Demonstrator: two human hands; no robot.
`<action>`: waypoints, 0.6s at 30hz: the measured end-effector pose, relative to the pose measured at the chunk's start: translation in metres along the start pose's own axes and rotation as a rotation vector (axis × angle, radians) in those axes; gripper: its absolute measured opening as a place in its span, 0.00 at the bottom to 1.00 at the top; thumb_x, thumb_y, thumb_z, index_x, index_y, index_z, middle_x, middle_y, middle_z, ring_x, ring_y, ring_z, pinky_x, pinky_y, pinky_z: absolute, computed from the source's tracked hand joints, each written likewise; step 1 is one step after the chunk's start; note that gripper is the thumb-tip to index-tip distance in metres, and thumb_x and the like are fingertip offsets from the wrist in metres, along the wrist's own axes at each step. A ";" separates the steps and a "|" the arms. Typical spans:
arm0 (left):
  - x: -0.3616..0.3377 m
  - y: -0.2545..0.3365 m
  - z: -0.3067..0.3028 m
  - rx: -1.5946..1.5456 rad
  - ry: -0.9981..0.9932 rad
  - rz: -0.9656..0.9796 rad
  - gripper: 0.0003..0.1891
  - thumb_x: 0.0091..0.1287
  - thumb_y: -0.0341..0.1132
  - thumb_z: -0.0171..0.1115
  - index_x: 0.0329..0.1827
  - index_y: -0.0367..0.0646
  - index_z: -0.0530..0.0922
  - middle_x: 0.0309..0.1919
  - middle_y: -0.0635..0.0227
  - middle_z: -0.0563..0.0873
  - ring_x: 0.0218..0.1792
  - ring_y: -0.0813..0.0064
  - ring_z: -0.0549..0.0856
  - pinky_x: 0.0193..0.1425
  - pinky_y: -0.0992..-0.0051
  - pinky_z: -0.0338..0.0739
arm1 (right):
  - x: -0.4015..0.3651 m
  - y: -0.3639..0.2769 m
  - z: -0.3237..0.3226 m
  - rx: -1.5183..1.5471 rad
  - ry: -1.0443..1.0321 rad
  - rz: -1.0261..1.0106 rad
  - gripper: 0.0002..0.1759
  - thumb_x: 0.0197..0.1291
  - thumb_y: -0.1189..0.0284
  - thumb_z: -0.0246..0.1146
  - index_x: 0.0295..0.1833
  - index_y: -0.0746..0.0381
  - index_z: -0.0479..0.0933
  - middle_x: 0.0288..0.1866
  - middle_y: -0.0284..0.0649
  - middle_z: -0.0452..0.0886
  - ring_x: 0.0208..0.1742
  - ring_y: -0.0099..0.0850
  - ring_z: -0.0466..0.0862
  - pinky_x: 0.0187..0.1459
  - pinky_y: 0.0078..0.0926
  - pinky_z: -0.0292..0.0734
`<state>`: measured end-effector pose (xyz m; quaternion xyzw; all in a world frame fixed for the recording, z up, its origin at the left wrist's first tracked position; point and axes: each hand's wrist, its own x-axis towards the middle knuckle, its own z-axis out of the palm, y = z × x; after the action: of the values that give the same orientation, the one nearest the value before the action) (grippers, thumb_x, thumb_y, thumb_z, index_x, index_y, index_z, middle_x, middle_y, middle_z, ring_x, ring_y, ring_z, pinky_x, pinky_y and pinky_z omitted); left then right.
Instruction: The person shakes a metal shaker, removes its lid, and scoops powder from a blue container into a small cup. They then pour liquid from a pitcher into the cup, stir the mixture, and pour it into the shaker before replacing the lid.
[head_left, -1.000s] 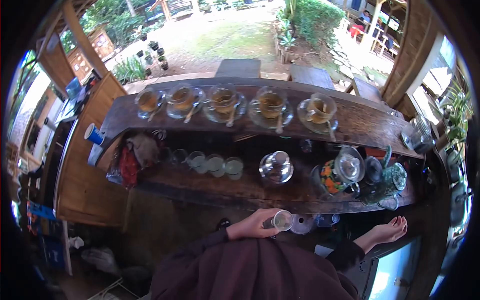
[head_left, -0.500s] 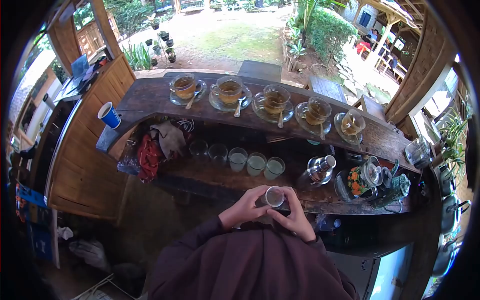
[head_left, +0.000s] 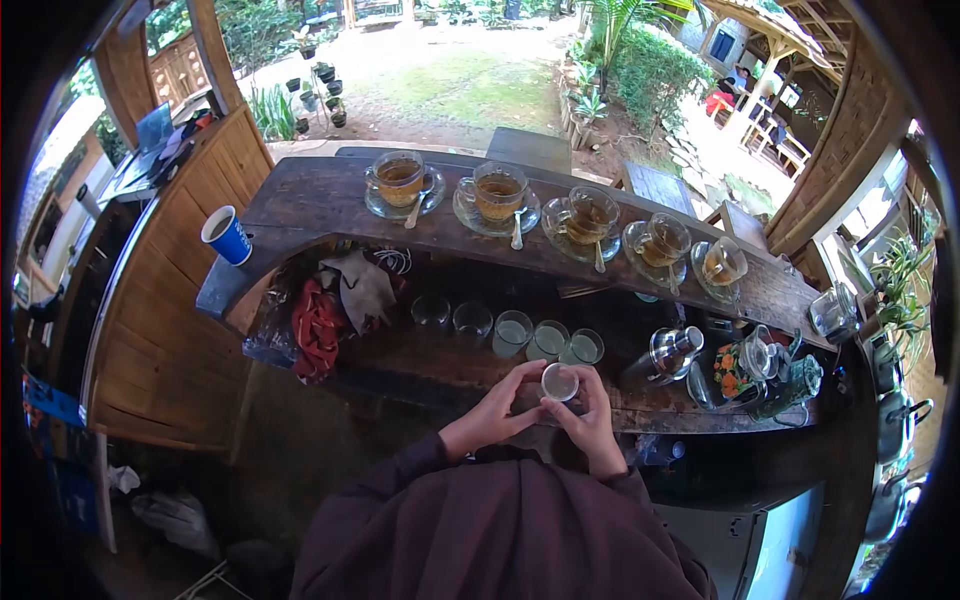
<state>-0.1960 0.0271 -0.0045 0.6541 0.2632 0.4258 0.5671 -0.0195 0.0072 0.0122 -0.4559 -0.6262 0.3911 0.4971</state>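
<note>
Between my two hands, over the near edge of the lower counter, is a small round glass [head_left: 560, 381], seen from above by its rim. My left hand [head_left: 496, 416] curls round its left side, while the fingers and thumb of my right hand [head_left: 590, 420] close on its right side. What the glass holds cannot be made out. Just beyond my fingertips stand three glasses of cloudy pale liquid [head_left: 549, 341]. To their left are two clear glasses [head_left: 471, 320]. A metal shaker [head_left: 672, 354] stands to the right of my hands.
Along the raised wooden bar [head_left: 330, 205], several glass cups of tea [head_left: 498, 190] sit on saucers with spoons. A blue paper cup [head_left: 228, 238] is at its left end. Red cloth [head_left: 318, 328] lies below. A flowered glass jar [head_left: 735, 368] and green glassware [head_left: 790, 385] stand right.
My hands have raised the glass slightly, bringing it a little away from me and to the right. The view has shifted, so the cups and lower glasses appear further right.
</note>
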 end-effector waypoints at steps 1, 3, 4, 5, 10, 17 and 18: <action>-0.001 -0.004 -0.003 -0.005 0.001 0.001 0.34 0.62 0.30 0.64 0.69 0.40 0.58 0.63 0.58 0.70 0.65 0.67 0.71 0.68 0.68 0.63 | 0.003 0.000 0.003 0.063 0.050 0.016 0.26 0.48 0.76 0.72 0.53 0.64 0.71 0.50 0.38 0.75 0.48 0.26 0.80 0.47 0.23 0.78; -0.005 -0.010 -0.008 -0.035 0.022 -0.031 0.31 0.63 0.28 0.61 0.69 0.40 0.58 0.63 0.59 0.70 0.66 0.68 0.69 0.69 0.68 0.62 | 0.010 -0.008 0.003 0.022 0.047 0.056 0.25 0.50 0.77 0.71 0.53 0.65 0.70 0.49 0.39 0.77 0.48 0.24 0.80 0.48 0.22 0.77; -0.007 -0.011 -0.010 -0.039 0.023 -0.036 0.31 0.63 0.28 0.61 0.69 0.40 0.58 0.63 0.59 0.70 0.66 0.68 0.69 0.69 0.68 0.62 | 0.014 -0.011 0.003 -0.014 0.047 0.095 0.25 0.51 0.79 0.70 0.54 0.65 0.69 0.48 0.40 0.80 0.47 0.23 0.81 0.49 0.20 0.76; -0.009 -0.012 -0.013 -0.131 0.004 -0.077 0.31 0.65 0.25 0.59 0.70 0.40 0.57 0.65 0.59 0.68 0.67 0.68 0.67 0.70 0.68 0.61 | 0.018 -0.007 0.003 -0.071 0.060 0.061 0.25 0.50 0.78 0.71 0.53 0.66 0.70 0.46 0.40 0.82 0.44 0.22 0.82 0.44 0.18 0.77; -0.017 -0.013 -0.019 -0.348 0.012 -0.141 0.32 0.67 0.21 0.53 0.72 0.40 0.53 0.69 0.60 0.63 0.70 0.69 0.63 0.72 0.68 0.58 | 0.038 -0.004 0.003 -0.253 -0.015 0.062 0.23 0.49 0.77 0.71 0.51 0.66 0.73 0.43 0.39 0.83 0.41 0.20 0.82 0.35 0.15 0.76; -0.021 -0.017 -0.020 -0.390 0.002 -0.123 0.34 0.68 0.23 0.52 0.76 0.45 0.49 0.72 0.62 0.60 0.71 0.70 0.61 0.72 0.70 0.57 | 0.056 -0.006 0.012 -0.422 -0.046 0.075 0.25 0.47 0.71 0.73 0.51 0.68 0.76 0.36 0.41 0.84 0.39 0.23 0.83 0.36 0.19 0.77; -0.021 -0.016 -0.020 -0.380 0.004 -0.151 0.34 0.68 0.23 0.52 0.76 0.45 0.49 0.72 0.63 0.59 0.71 0.70 0.61 0.72 0.70 0.58 | 0.058 -0.006 0.013 -0.439 -0.056 0.070 0.25 0.47 0.69 0.73 0.51 0.68 0.76 0.36 0.43 0.84 0.38 0.27 0.84 0.39 0.22 0.78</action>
<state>-0.2218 0.0235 -0.0256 0.5127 0.2276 0.4253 0.7102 -0.0382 0.0610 0.0310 -0.5635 -0.6937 0.2748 0.3547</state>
